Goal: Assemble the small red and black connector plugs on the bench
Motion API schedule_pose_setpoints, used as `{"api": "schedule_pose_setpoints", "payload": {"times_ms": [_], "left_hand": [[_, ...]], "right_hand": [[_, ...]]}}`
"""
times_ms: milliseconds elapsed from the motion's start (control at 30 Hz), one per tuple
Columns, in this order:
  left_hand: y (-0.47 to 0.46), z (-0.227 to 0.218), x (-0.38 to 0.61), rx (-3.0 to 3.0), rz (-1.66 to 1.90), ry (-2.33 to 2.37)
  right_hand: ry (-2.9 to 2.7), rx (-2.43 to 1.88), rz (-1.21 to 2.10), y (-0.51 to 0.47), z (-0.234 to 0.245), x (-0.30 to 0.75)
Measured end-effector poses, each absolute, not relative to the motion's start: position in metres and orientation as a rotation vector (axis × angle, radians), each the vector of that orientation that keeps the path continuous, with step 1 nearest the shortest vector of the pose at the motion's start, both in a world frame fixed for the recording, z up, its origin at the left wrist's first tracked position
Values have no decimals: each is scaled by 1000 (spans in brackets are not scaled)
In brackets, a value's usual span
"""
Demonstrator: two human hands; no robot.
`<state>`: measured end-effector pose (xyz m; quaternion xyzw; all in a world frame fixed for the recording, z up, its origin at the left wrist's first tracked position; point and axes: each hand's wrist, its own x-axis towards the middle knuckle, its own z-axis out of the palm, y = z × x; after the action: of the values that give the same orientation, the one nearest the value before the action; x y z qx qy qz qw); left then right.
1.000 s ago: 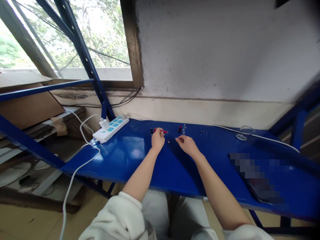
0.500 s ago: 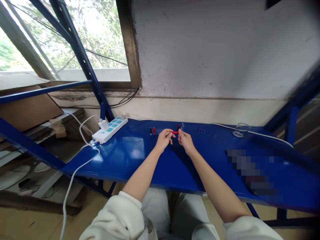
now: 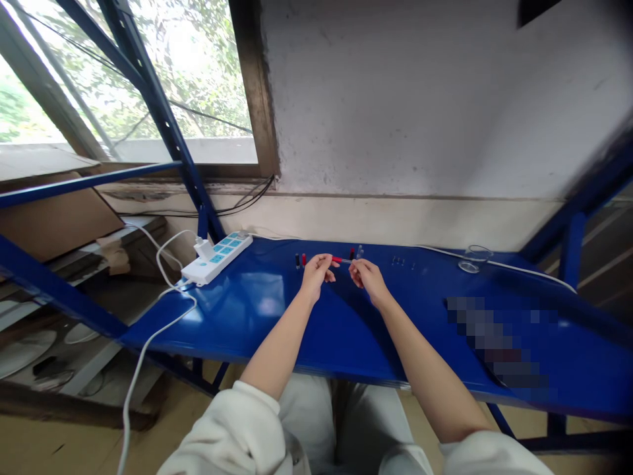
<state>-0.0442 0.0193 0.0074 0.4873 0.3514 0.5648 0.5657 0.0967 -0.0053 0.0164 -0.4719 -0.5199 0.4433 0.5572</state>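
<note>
My left hand (image 3: 317, 274) pinches the left end of a slim red pen-like tube (image 3: 337, 260), held level above the blue table. From its right side a thin pale rod (image 3: 345, 262) reaches to the fingers of my right hand (image 3: 364, 277), which are closed on its end. Whether the two pieces are joined cannot be made out. Behind my right hand stand a small dark red and black piece (image 3: 352, 253) and clear tubes (image 3: 360, 251). Left of my left hand, a black piece (image 3: 297, 260) and a red piece (image 3: 304, 260) stand upright.
A white power strip (image 3: 205, 269) with a plug lies on the left of the blue table (image 3: 277, 336). Several small clear pieces (image 3: 398, 260) and a clear cup (image 3: 469, 267) are to the right. A blurred-out dark item (image 3: 494, 343) lies nearer the right front.
My hands have moved slightly apart, the left one leftward with the red tube. A thin pale rod now shows between the tube and my right fingers, where red was before.
</note>
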Motion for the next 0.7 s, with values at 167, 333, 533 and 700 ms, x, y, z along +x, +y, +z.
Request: {"api": "schedule_pose_setpoints", "payload": {"times_ms": [167,333,533,700], "left_hand": [[20,8,-45,1175,1285,744],[19,5,-41,1347,1313,896],[16,0,-36,1522,1257,956],[17,-1,-37,1536,1287,972]], "right_hand": [[-1414,-1179,997,-7,18,100],[-1845,-1307,586,-7,16,109],[-2011,-1404,453,-4,12,111],[-1914,-1418,530,-4,10,109]]}}
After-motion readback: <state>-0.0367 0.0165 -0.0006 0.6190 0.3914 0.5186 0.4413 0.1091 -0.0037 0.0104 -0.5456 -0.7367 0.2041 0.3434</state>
